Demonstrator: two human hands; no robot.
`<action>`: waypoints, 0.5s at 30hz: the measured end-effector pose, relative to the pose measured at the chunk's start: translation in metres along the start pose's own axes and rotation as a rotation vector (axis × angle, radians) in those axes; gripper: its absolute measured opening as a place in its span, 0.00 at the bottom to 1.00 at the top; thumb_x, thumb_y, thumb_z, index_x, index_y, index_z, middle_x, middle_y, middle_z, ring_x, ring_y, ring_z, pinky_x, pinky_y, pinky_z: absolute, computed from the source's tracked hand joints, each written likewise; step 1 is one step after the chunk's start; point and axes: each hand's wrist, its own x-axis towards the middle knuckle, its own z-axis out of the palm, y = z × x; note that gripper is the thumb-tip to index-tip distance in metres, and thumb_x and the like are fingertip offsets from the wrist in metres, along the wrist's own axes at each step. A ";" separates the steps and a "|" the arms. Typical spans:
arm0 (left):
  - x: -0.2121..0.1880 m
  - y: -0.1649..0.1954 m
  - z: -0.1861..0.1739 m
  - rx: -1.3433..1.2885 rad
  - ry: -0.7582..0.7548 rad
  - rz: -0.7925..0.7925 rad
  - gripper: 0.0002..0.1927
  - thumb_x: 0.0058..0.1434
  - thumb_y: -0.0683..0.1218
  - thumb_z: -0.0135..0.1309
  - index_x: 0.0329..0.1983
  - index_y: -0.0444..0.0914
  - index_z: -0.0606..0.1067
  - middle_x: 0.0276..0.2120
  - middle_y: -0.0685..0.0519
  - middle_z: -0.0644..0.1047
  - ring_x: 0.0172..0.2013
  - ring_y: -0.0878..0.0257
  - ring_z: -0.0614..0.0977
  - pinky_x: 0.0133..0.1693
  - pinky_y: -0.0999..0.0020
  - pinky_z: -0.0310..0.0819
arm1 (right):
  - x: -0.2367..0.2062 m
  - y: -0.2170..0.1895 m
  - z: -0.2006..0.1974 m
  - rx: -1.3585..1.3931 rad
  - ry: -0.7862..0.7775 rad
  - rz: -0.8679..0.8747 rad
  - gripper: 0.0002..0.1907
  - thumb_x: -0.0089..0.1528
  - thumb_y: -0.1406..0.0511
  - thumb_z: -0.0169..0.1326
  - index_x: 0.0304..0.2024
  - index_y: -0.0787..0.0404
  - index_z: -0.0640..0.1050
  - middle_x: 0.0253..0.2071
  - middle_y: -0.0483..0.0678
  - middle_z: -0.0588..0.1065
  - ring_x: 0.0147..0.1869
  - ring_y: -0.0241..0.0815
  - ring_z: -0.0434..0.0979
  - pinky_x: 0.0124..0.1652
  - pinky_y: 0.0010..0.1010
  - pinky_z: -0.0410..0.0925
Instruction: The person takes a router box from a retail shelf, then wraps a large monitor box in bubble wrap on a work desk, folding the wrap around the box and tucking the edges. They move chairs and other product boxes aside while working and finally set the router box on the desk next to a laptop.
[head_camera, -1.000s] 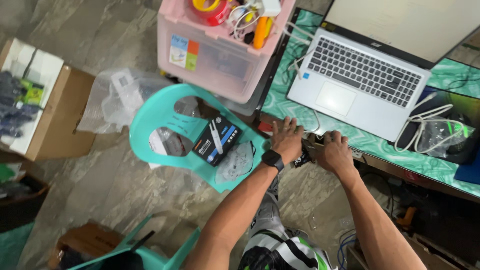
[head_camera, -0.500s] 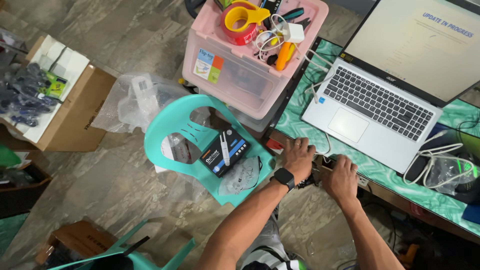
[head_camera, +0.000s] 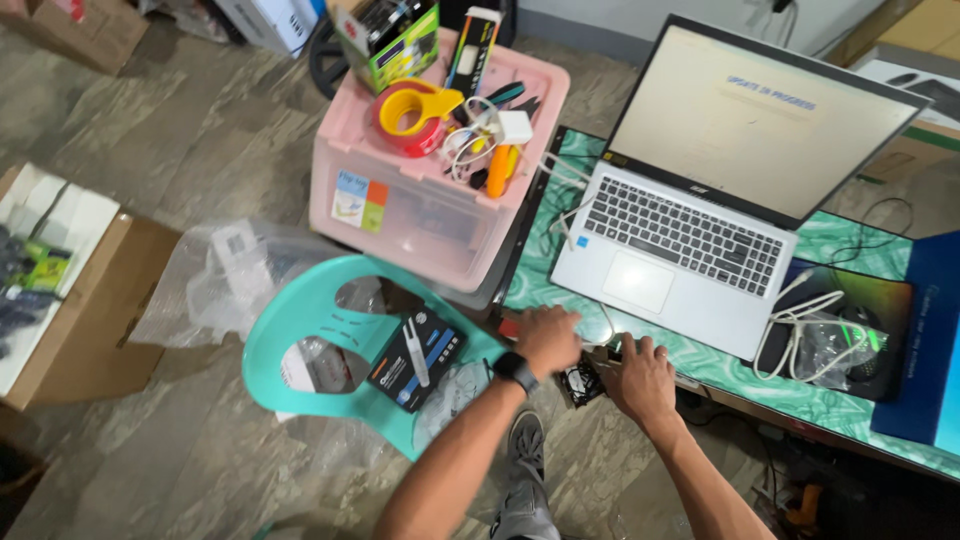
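Note:
My left hand (head_camera: 548, 340), with a black watch (head_camera: 516, 371) on its wrist, is curled into a fist at the green table's front edge (head_camera: 735, 375), just below the open silver laptop (head_camera: 672, 245). A small black cable bundle (head_camera: 583, 384) hangs between my two hands by the left thumb. My right hand (head_camera: 640, 381) rests beside it with its fingers apart on the table edge. What the left fingers close on is partly hidden.
A teal plastic chair (head_camera: 300, 320) holds a black boxed item (head_camera: 415, 358) and plastic bags. Behind it stands a pink bin (head_camera: 420, 215) topped with a yellow tape dispenser (head_camera: 412, 110) and tools. A bagged mouse with a white cable (head_camera: 835, 340) lies right of the laptop. A cardboard box (head_camera: 90, 320) is at left.
The view has tilted up and come closer, so the laptop screen now shows. My hands have moved slightly apart at the table edge, and the right fingers have spread.

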 end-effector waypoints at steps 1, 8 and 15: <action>0.013 -0.006 -0.010 -0.066 0.020 -0.012 0.16 0.59 0.46 0.54 0.50 0.39 0.78 0.46 0.43 0.78 0.49 0.44 0.79 0.49 0.42 0.71 | 0.001 0.001 -0.001 -0.006 0.008 -0.003 0.36 0.55 0.54 0.61 0.62 0.58 0.66 0.52 0.59 0.69 0.57 0.65 0.70 0.49 0.55 0.69; 0.089 -0.037 -0.091 -0.095 0.433 -0.017 0.07 0.61 0.47 0.53 0.39 0.39 0.77 0.36 0.45 0.81 0.39 0.44 0.82 0.39 0.50 0.76 | 0.006 0.005 -0.005 -0.076 -0.045 -0.050 0.41 0.56 0.54 0.61 0.68 0.57 0.61 0.54 0.58 0.66 0.58 0.65 0.68 0.50 0.54 0.70; 0.126 -0.079 -0.150 -0.036 0.799 -0.189 0.07 0.60 0.44 0.53 0.39 0.42 0.79 0.39 0.49 0.81 0.43 0.46 0.82 0.42 0.49 0.75 | 0.016 0.011 -0.020 -0.029 -0.255 -0.007 0.47 0.54 0.52 0.64 0.69 0.55 0.56 0.58 0.56 0.62 0.64 0.64 0.65 0.54 0.54 0.70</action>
